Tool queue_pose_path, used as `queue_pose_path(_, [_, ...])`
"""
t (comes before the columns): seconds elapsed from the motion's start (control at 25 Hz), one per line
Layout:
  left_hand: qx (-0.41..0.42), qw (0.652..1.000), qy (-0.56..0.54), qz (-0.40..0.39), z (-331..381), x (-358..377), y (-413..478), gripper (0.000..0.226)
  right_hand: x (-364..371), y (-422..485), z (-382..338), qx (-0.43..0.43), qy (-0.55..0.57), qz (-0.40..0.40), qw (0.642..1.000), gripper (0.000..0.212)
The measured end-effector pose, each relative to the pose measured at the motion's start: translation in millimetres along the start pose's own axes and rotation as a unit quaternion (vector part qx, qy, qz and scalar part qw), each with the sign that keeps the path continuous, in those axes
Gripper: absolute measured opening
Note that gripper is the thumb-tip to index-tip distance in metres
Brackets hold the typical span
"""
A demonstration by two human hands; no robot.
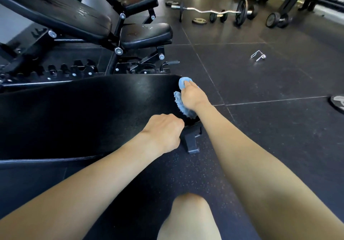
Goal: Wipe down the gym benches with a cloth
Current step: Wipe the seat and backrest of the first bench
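Observation:
A flat black padded bench [89,113] lies across the left and middle of the view. My right hand [192,96] holds a blue fluffy cloth [181,101] pressed against the bench's right end, fingers pointing away over the top corner. Part of the cloth bulges above my fingertips and the rest hangs below my palm. My left hand [164,131] curls round the near right corner of the bench pad, just above its metal foot [192,140]. An adjustable incline bench [78,16] with a black seat pad [147,34] stands behind.
Dark rubber floor tiles [270,137] spread to the right. A curl barbell [214,12], dumbbells [277,19], small weight plates [199,21] and a metal spring collar [258,55] lie beyond. Another plate [337,103] sits at the right edge. My knee [189,219] is at the bottom.

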State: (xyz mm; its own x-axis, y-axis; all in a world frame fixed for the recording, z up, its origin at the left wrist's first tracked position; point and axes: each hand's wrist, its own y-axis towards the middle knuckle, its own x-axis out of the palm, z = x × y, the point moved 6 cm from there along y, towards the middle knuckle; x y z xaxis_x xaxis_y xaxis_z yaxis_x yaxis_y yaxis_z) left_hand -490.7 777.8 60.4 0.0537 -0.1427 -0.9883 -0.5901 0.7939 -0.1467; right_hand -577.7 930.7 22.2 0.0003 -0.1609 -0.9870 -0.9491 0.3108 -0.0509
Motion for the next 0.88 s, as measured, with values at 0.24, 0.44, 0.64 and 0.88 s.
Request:
queue_pose_path(0.24, [0.008,1.0,-0.027,-0.005,-3.7,1.7,-1.4,0.01,18.2,-64.8,-0.5,0.022,-0.095,0.083,0.992,0.04])
queue_pose_path(0.44, [-0.003,0.997,-0.069,-0.02,-11.0,6.0,-1.3,0.011,2.0,-20.3,6.2,0.032,0.026,0.05,0.998,0.037])
queue_pose_path(0.64, [-0.016,0.996,-0.089,-0.015,-10.6,8.3,-3.2,0.012,4.0,0.0,20.9,0.053,0.083,0.04,0.994,0.04])
queue_pose_path(0.88, [-0.012,0.996,-0.092,-0.002,-7.2,4.9,-5.8,0.012,6.0,-55.4,25.5,0.073,-0.032,0.046,0.996,0.032])
